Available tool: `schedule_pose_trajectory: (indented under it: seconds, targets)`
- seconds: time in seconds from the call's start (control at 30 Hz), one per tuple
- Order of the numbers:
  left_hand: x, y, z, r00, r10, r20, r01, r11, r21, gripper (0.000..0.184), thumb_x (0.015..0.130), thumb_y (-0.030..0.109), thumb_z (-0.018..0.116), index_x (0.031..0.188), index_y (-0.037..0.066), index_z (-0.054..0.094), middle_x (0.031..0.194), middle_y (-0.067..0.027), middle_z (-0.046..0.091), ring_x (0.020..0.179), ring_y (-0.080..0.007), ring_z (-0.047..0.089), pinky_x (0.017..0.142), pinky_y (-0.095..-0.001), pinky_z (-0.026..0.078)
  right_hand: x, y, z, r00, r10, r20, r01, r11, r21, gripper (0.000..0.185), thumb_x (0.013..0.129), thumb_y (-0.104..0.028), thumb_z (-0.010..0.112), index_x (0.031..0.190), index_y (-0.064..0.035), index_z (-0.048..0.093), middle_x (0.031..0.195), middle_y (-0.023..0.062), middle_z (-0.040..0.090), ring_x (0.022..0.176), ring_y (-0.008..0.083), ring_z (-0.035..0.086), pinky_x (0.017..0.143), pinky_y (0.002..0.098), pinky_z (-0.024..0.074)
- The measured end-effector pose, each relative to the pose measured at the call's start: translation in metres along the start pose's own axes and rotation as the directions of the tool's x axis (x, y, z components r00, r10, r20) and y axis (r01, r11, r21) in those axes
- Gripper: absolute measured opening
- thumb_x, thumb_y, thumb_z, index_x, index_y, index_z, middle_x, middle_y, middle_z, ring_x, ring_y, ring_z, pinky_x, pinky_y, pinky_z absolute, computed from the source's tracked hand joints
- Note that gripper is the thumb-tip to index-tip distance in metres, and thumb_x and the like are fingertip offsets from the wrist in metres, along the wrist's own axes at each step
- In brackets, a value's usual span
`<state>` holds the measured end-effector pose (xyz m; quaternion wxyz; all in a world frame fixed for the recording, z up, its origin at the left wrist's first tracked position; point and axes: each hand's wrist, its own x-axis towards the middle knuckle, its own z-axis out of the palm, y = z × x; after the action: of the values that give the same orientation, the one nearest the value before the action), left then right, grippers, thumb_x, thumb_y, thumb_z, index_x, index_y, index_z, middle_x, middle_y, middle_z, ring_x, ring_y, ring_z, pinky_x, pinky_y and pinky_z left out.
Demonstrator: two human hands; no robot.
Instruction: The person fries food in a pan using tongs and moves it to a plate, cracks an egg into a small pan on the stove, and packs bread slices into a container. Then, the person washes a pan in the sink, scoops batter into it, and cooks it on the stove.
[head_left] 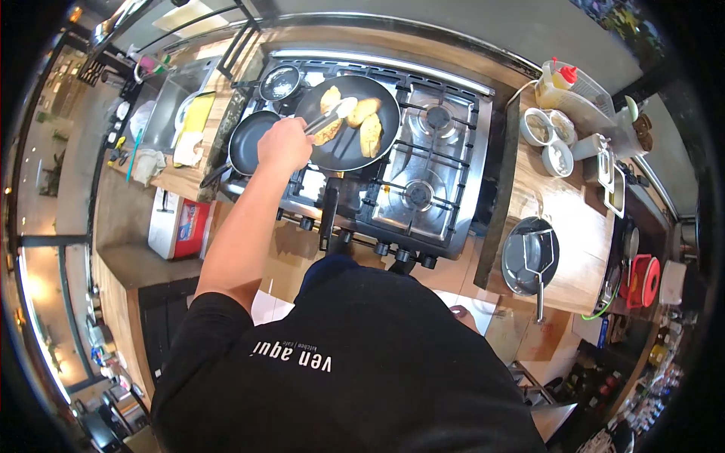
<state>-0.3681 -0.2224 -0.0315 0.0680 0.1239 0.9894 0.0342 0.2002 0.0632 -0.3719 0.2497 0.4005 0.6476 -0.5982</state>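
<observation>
Browned slices (370, 136), four by count (bread or meat, can't tell which), lie in the large black frying pan (331, 160) on the gas stove (477, 162). Your L hand (285, 145) is over the pan's L rim, fingers curled round a metal utensil (323, 121), tongs by the look, w/ no visible gap in the grip. Its long axis runs from your fist fwd & to the R, tip among the slices; glare hides whether it's gripping one or just touching.

Slices sit R of your L fingers, so that's the nearer hand by far. The rightmost slice lies lengthwise roughly near-to-far; pan's handle (328, 215) points back toward you, nobody on it. Your R hand (464, 317) barely shows by your waist, mostly behind the shirt; can't tell finger spread or if it's got anything.

Nearby: smaller skillet (245, 143) just L of the big pan, small pan (279, 81) behind that.

Writing: your black T-shirt (362, 370) reads "ven aqui", w/ "kitchen | cafe" in small type, upside down from your view. Red-fronted box (194, 226) at lower L may have print, too small to read. Red-capped squeeze bottle (565, 75), far R: no legible label.
</observation>
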Motion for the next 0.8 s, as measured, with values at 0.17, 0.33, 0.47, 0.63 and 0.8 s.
schedule_pose_trajectory:
  seconds: [0.17,0.33,0.47,0.63,0.8]
  targets:
    - [0.006,-0.031,-0.019,0.997,0.063,0.034,-0.062,0.997,-0.039,0.033,0.094,0.029,0.074,0.121,0.011,0.074,0.122,-0.0141,0.072,0.112,-0.0345,0.071,0.094,-0.0479,0.057,-0.007,0.012,0.045,0.999,-0.018,-0.047,0.025,0.985,0.168,0.024,0.099,-0.017,0.07,0.117,-0.0034,0.065,0.083,0.008,0.071,0.071,0.0152,0.068,0.065,0.0311,0.0561]
    - [0.007,-0.081,-0.033,0.985,0.173,0.021,-0.172,0.984,-0.036,0.032,0.091,0.03,0.077,0.118,0.013,0.075,0.114,-0.0144,0.072,0.109,-0.0362,0.07,0.093,-0.0491,0.055,-0.026,-0.015,0.114,0.996,0.045,-0.077,-0.037,0.993,0.108,0.025,0.098,-0.018,0.069,0.118,-0.0039,0.065,0.084,0.0087,0.071,0.071,0.0164,0.069,0.066,0.031,0.0551]
    - [-0.013,-0.085,-0.036,0.896,0.383,0.224,-0.386,0.922,-0.03,0.044,0.091,0.034,0.077,0.124,0.006,0.069,0.119,-0.016,0.066,0.111,-0.0365,0.069,0.092,-0.0498,0.056,-0.042,-0.051,0.164,0.977,0.033,-0.21,0.006,0.983,0.184,0.029,0.096,-0.019,0.071,0.118,-0.0029,0.065,0.08,0.0103,0.07,0.07,0.0182,0.069,0.067,0.033,0.056]
    - [-0.01,-0.066,0.018,0.845,0.515,0.145,-0.517,0.856,-0.026,0.043,0.094,0.031,0.075,0.12,-0.001,0.066,0.119,-0.0171,0.064,0.107,-0.0368,0.07,0.088,-0.0486,0.058,-0.063,-0.063,0.221,0.97,0.06,-0.235,-0.005,0.974,0.227,0.028,0.097,-0.017,0.07,0.119,-0.0019,0.065,0.078,0.01,0.07,0.069,0.0177,0.068,0.065,0.0317,0.0558]
    - [0.012,-0.08,0.032,0.818,0.576,0.014,-0.576,0.816,0.047,0.037,0.093,0.027,0.075,0.117,0.001,0.066,0.118,-0.016,0.064,0.105,-0.0348,0.07,0.088,-0.0465,0.058,-0.116,-0.091,0.248,0.971,0.084,-0.223,-0.064,0.993,0.097,0.029,0.099,-0.021,0.068,0.121,-0.0022,0.066,0.084,0.0113,0.073,0.073,0.0148,0.068,0.067,0.0308,0.0529]
